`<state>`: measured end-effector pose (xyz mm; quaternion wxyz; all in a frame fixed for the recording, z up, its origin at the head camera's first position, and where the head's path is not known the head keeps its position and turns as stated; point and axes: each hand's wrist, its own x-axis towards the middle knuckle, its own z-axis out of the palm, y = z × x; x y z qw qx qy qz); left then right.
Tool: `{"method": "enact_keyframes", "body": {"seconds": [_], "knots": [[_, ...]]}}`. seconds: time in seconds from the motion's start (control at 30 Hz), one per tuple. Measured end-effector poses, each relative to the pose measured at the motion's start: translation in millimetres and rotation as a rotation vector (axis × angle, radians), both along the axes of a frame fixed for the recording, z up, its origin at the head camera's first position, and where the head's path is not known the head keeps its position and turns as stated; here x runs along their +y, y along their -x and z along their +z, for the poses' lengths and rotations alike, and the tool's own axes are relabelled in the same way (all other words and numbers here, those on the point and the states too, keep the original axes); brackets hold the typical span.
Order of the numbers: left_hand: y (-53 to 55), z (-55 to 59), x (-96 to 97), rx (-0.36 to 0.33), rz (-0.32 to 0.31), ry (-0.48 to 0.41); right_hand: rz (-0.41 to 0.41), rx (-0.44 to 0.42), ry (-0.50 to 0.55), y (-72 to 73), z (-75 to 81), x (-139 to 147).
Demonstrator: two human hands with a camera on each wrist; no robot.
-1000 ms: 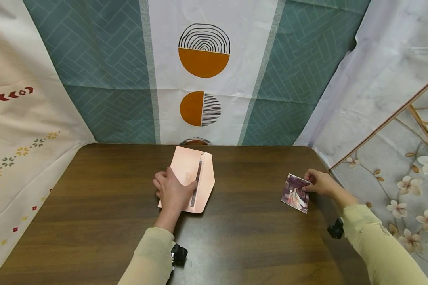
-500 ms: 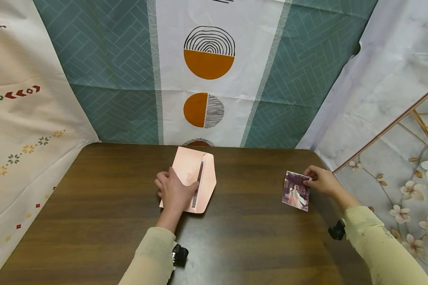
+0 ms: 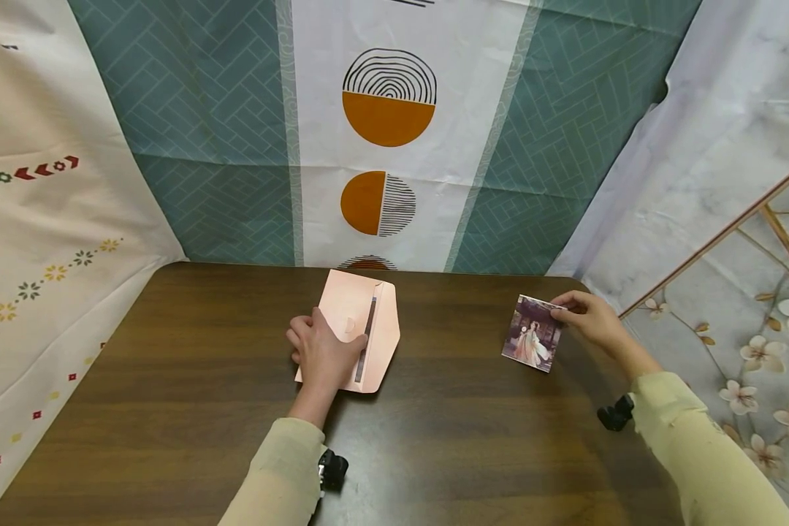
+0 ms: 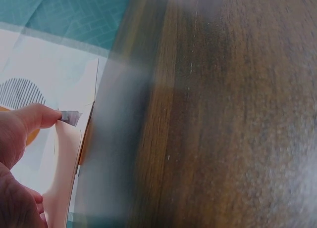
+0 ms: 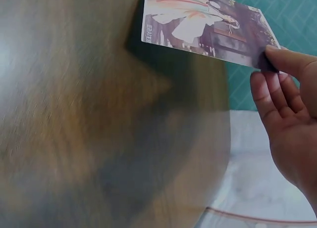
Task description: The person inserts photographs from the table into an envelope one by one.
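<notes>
On the far middle of the table, a pale pink envelope (image 3: 342,303) has its pointed flap folded out to the right. A dark strip (image 3: 370,321) shows along its opening. My left hand (image 3: 324,354) grips the envelope, with the thumb at the opening and the fingers towards its left edge. In the left wrist view the thumb (image 4: 42,116) lies against a small dark edge at the opening. Over at the right, my right hand (image 3: 588,319) pinches a picture card (image 3: 531,334) by its upper right corner. The right wrist view shows the card (image 5: 198,27) raised above the table, a robed figure printed on it.
The brown wooden table (image 3: 191,438) reaches to a green and white patterned curtain (image 3: 237,146) at the back. A floral cloth (image 3: 730,329) hangs by the right edge, a cream cloth (image 3: 52,219) along the left. A shadow falls under the card.
My right hand has lifted the card and moved it a little left and away from me. The left hand stays on the envelope, and the head view has shifted slightly.
</notes>
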<state>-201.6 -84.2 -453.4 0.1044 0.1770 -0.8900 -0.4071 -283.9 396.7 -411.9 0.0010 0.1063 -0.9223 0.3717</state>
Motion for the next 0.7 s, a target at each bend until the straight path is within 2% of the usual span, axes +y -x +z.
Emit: {"method": "enact_keyframes", "body": {"seconds": [0.33, 0.5, 0.7], "knots": [[-0.7, 1.3, 0.7, 0.003, 0.002, -0.004, -0.019, -0.111, 0.216, 10.9, 9.8, -24], [-1.2, 2.1, 1.5, 0.004, 0.002, -0.006, -0.015, -0.135, 0.254, 15.8, 12.6, -42], [-1.2, 3.1, 1.8, 0.001, 0.002, -0.008, 0.027, -0.184, 0.328, 20.9, 15.3, -71]]}}
